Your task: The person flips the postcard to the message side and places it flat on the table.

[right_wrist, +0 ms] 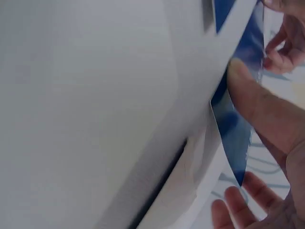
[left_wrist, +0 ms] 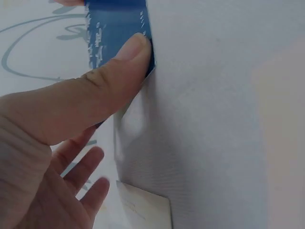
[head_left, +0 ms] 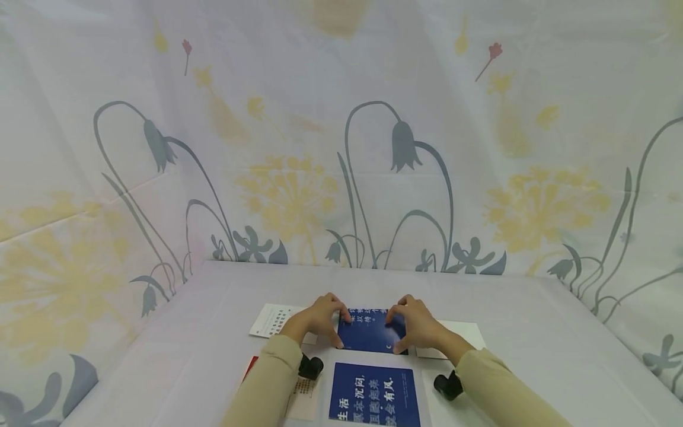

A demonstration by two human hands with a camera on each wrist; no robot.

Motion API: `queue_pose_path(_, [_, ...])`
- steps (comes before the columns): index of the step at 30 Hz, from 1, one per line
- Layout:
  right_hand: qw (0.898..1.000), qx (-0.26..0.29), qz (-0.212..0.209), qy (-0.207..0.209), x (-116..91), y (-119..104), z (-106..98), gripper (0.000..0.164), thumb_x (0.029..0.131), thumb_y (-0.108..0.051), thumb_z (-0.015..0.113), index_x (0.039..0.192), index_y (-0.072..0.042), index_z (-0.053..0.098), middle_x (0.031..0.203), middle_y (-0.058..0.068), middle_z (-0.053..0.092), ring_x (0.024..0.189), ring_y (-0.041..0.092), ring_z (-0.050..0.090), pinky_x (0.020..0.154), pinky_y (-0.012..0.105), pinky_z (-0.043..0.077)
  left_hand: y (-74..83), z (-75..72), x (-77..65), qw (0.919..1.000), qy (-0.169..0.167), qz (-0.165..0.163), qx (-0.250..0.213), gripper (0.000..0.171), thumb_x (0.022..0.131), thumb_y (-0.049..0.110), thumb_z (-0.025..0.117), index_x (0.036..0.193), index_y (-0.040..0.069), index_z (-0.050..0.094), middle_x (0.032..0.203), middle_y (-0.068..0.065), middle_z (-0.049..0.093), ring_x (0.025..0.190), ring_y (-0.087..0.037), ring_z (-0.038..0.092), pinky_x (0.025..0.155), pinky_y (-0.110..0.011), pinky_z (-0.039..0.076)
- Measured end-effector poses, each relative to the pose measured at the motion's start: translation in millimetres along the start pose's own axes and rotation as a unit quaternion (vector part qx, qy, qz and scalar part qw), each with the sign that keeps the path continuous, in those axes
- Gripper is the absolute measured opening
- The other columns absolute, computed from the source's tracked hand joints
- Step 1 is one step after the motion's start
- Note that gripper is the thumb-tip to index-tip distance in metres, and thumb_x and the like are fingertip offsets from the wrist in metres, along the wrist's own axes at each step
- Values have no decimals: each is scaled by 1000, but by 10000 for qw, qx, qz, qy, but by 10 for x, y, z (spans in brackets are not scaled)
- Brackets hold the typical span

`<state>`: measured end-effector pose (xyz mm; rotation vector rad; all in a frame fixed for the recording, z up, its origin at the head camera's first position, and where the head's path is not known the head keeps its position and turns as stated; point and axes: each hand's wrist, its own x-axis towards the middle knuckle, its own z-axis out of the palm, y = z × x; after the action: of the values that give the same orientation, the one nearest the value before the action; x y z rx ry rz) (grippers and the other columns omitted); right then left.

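Both hands hold one blue card with white printed characters, at the far side of the lying cards. My left hand grips its left end; in the left wrist view the thumb lies over the printed face and the other fingers reach behind. At the right end my right hand pinches the card, its thumb on the blue face. The card appears lifted and tilted off the table in the right wrist view. Nearer the body lies a second blue card with larger white characters.
A white card with dark characters lies left of the left hand, and a pale card sits partly under the right hand. A beige card and a red edge show beside the left sleeve. Flower-patterned cloth hangs behind the table.
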<state>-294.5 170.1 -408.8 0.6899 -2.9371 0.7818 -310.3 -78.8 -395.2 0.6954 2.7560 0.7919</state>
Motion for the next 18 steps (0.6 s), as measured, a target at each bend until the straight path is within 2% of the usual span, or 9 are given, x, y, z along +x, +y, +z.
queue_pose_path(4, [9987, 322, 251, 298, -56, -68, 40, 53, 53, -7, 90, 96, -17, 62, 119, 12, 40, 104, 32, 49, 85, 48, 47, -6, 21, -21, 9977, 202, 162, -631, 43, 61, -4, 84, 94, 10, 61, 106, -6, 37, 87, -21, 47, 76, -34, 45])
queue_pose_path(8, [9948, 509, 499, 728, -88, -126, 60, 49, 57, -2, 87, 99, -10, 63, 122, 16, 39, 90, 26, 54, 77, 40, 51, -17, 43, -38, 9950, 515, 201, -834, 44, 63, -8, 81, 98, 9, 61, 110, -9, 36, 78, -17, 47, 65, -28, 44])
queue_pose_path(13, [9879, 839, 671, 1123, -98, -139, 43, 43, 62, 4, 82, 100, -2, 64, 106, 12, 49, 74, 16, 49, 60, 28, 47, -34, 86, -60, 9890, 893, 67, -1181, 45, 68, -10, 77, 106, 8, 62, 123, -12, 34, 82, -18, 49, 63, -28, 47])
queue_pose_path(15, [9856, 886, 682, 1267, -100, -128, 36, 38, 65, 4, 80, 99, -2, 65, 100, 8, 53, 71, 15, 49, 57, 26, 45, -41, 102, -67, 9859, 1009, 59, -1334, 45, 69, -11, 75, 108, 7, 62, 123, -11, 35, 82, -18, 50, 63, -28, 47])
queue_pose_path(18, [9832, 902, 587, 1473, -97, -108, 31, 31, 70, 6, 75, 98, -3, 66, 99, 6, 58, 70, 13, 51, 55, 25, 44, -57, 118, -76, 9809, 1204, 131, -1525, 45, 69, -12, 74, 109, 5, 62, 119, -11, 40, 83, -19, 51, 64, -27, 49])
